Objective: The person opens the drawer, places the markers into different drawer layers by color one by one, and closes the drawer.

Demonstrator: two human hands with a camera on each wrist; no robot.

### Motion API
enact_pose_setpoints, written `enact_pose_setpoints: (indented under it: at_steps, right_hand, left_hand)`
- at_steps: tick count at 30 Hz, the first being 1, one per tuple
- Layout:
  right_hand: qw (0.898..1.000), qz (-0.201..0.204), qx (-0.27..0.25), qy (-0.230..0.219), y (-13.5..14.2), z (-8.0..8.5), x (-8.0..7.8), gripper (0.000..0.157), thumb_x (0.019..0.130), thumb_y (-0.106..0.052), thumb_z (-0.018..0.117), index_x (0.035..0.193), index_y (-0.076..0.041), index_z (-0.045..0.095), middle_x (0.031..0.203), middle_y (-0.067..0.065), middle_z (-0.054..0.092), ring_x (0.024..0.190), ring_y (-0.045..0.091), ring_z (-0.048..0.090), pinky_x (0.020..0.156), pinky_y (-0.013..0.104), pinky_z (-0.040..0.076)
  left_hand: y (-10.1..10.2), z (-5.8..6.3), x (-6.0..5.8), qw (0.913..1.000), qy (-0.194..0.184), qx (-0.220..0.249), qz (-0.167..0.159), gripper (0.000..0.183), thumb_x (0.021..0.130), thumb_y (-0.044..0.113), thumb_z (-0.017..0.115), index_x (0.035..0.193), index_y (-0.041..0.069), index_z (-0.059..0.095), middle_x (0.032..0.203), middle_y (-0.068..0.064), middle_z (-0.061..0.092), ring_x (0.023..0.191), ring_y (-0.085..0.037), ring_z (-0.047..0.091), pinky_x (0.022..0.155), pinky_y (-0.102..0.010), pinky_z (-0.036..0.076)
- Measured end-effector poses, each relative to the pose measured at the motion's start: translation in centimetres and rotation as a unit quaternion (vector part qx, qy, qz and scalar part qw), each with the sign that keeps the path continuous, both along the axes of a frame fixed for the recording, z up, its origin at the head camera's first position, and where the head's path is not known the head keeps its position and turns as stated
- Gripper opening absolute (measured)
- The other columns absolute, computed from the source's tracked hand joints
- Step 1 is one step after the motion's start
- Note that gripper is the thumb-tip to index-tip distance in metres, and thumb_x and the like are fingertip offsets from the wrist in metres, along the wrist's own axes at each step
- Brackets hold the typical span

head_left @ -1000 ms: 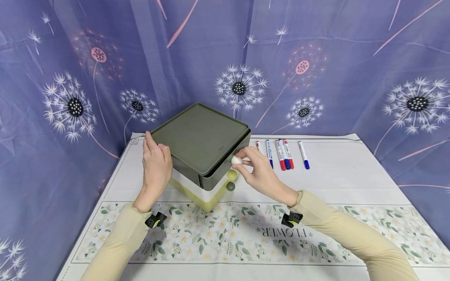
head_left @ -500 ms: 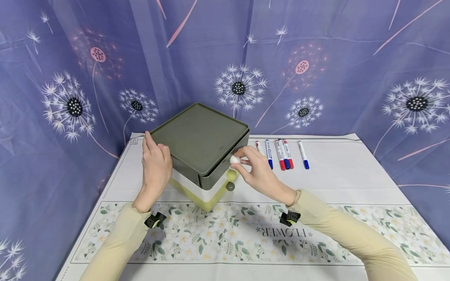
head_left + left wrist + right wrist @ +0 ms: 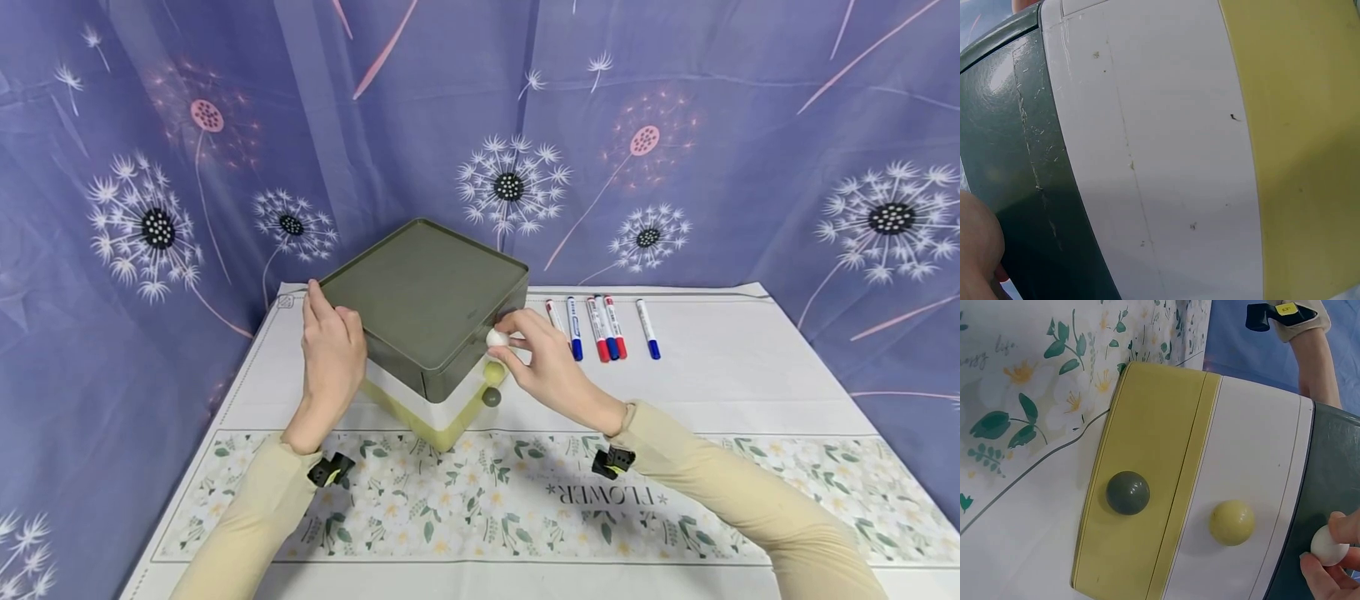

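A three-tier drawer box (image 3: pixel 423 292) stands at an angle on the table, dark green on top, white in the middle and yellow-green at the bottom. My right hand (image 3: pixel 551 362) pinches the white knob (image 3: pixel 1329 545) of the dark green top drawer between thumb and fingers. That drawer's front sits flush under the lid. Below it are the white drawer's yellow knob (image 3: pixel 1232 523) and the yellow drawer's grey-green knob (image 3: pixel 1127 493). My left hand (image 3: pixel 333 354) rests against the box's left side with its fingers extended near the top edge; its wrist view shows the side wall (image 3: pixel 1154 156).
Several red and blue capped markers (image 3: pixel 606 329) lie to the right behind my right hand, with a single blue-capped marker (image 3: pixel 648 330) farther right. A floral printed band (image 3: pixel 480 500) runs across the white tablecloth in front. Purple dandelion curtains (image 3: pixel 420 125) enclose the back and sides.
The top drawer has slid inward, and the gap under the lid has closed. My right hand has moved slightly left with the white knob; my left hand stays nearly still.
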State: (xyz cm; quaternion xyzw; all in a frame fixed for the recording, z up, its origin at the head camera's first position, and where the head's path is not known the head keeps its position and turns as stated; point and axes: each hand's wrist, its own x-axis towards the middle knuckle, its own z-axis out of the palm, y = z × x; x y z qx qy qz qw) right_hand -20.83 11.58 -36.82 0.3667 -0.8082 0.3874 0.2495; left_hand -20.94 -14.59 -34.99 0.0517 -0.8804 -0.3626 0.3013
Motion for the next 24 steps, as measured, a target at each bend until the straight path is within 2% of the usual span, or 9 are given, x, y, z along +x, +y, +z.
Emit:
enact_pose_setpoints:
  at_steps: [18, 24]
  right_hand:
    - [1.000, -0.003, 0.005, -0.021, -0.13, 0.29, 0.08, 0.022, 0.082, -0.012, 0.066, 0.098, -0.002, 0.055, 0.101, 0.009, 0.058, 0.099, 0.019, 0.058, 0.080, 0.020, 0.051]
    - [1.000, -0.003, 0.006, -0.028, -0.07, 0.18, 0.01, 0.021, 0.081, -0.012, 0.066, 0.097, -0.003, 0.055, 0.100, 0.008, 0.058, 0.098, 0.018, 0.059, 0.079, 0.018, 0.051]
  left_hand:
    - [-0.02, 0.22, 0.01, 1.0000, 0.002, 0.000, 0.002, 0.055, 0.094, 0.017, 0.027, 0.140, -0.012, 0.019, 0.139, -0.035, 0.028, 0.107, -0.053, 0.049, 0.086, -0.056, 0.043]
    - [-0.05, 0.18, 0.08, 1.0000, -0.008, 0.000, -0.002, 0.056, 0.094, 0.018, 0.026, 0.141, -0.012, 0.018, 0.140, -0.035, 0.027, 0.105, -0.053, 0.050, 0.084, -0.056, 0.044]
